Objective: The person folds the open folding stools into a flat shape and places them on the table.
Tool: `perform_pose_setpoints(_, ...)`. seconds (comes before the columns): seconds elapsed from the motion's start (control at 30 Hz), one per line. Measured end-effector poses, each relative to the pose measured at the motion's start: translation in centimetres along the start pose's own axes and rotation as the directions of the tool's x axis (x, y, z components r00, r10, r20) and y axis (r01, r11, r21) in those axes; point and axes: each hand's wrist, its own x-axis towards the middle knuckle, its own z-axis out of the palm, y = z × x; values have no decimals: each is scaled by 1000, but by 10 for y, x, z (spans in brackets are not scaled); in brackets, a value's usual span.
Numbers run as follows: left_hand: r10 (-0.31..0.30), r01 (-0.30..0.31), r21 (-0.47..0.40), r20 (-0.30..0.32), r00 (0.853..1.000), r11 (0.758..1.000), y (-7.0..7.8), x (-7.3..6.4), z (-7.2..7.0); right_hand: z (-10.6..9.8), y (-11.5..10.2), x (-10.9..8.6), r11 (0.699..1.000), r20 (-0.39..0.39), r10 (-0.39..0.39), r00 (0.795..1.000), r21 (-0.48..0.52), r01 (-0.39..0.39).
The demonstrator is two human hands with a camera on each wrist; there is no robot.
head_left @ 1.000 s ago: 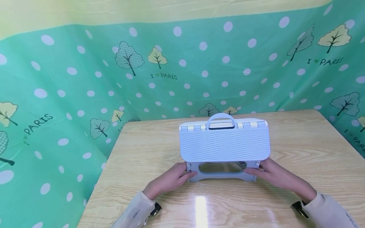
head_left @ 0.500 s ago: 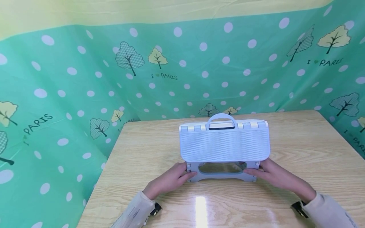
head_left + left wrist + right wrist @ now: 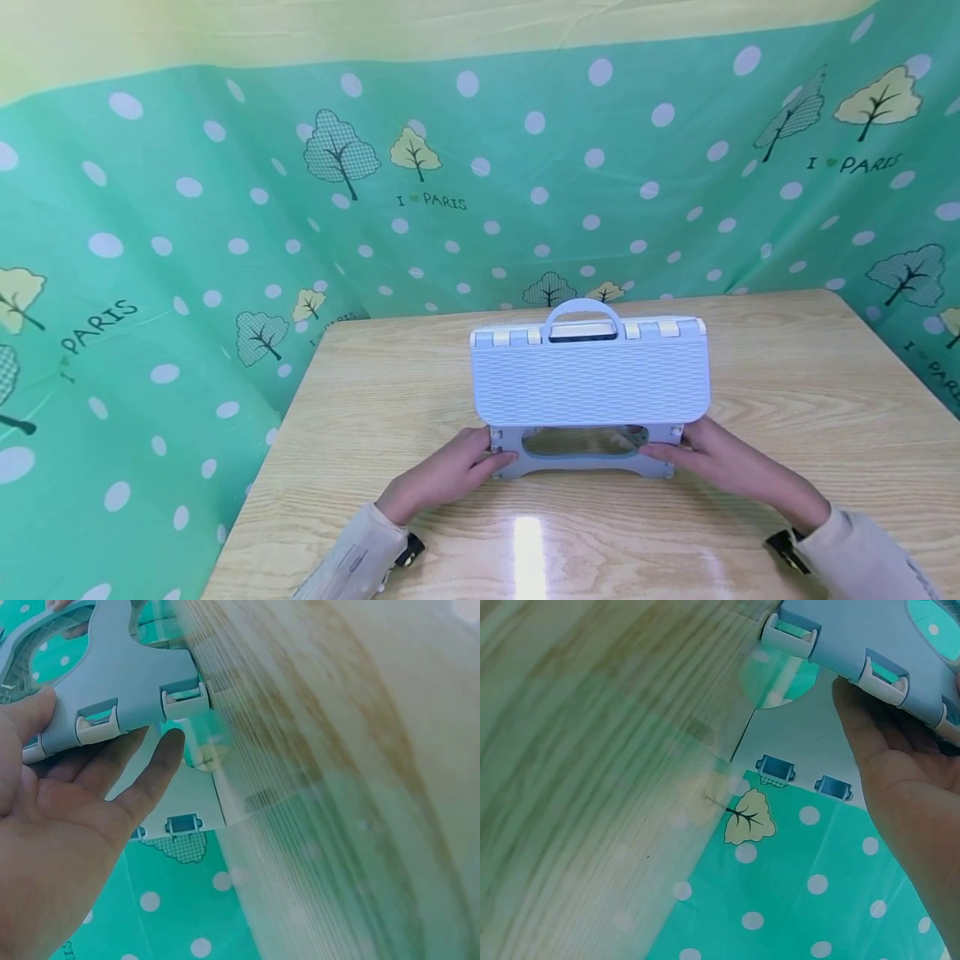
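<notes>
A light blue and white plastic folding stool (image 3: 590, 383) stands on the table, its textured top facing me and a carry handle arching up at the back edge. My left hand (image 3: 450, 475) grips the left side of its front leg panel, thumb on the face and fingers behind. On the opposite side my right hand (image 3: 727, 467) holds the same panel in a mirrored way. The left wrist view shows the blue leg panel (image 3: 135, 682) with white hinges beside the thumb. Behind my right fingers, a white rear panel (image 3: 802, 742) shows in the right wrist view.
The wood-grain table (image 3: 390, 375) extends around the stool, with a bright light reflection near the front. A green dotted curtain (image 3: 450, 233) hangs behind the table and along its left and right sides.
</notes>
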Motion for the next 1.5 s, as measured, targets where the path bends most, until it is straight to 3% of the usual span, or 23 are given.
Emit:
perform_pose_setpoints(0.93, 29, -29, 1, -1, 1000, 1000, 0, 1, -1, 0, -2, 2, 999, -18, -20, 1000, 33, 21)
perform_pose_setpoints(1.23, 5, -5, -23, 10, 1000, 1000, 0, -1, -1, 1, -3, 2, 997, -22, -70, 997, 28, 70)
perform_pose_setpoints(1.5, 1, -1, -27, 10, 1000, 1000, 1, 0, 0, 1, -2, 2, 997, -21, -65, 998, 32, 66)
